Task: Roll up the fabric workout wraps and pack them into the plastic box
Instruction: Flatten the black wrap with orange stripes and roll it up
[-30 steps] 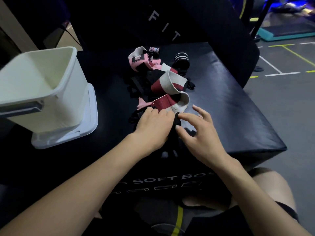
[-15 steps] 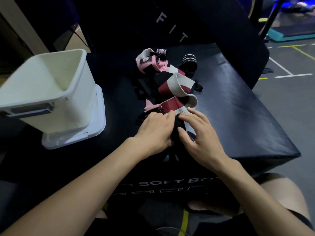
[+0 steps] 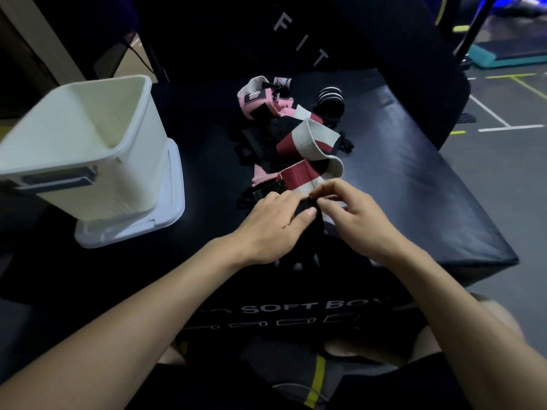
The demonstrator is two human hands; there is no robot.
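In the head view, the left hand (image 3: 273,220) and the right hand (image 3: 353,216) both pinch the black end of a red-and-white wrap (image 3: 305,176) on the counter (image 3: 414,187), probably to start a tight roll. The plastic box (image 3: 97,161) stands open at the left, with nothing visible inside.

The plastic box (image 3: 88,149) is cream-white with a grey handle, standing on a pale bluish-white lid (image 3: 165,220). The nearest wrap (image 3: 307,173) is dark red and off-white; another behind it (image 3: 260,99) is pink with off-white edging and a black patch. A rolled wrap (image 3: 331,99) is black with white stripes. The soft box (image 3: 414,179) is black with white lettering.
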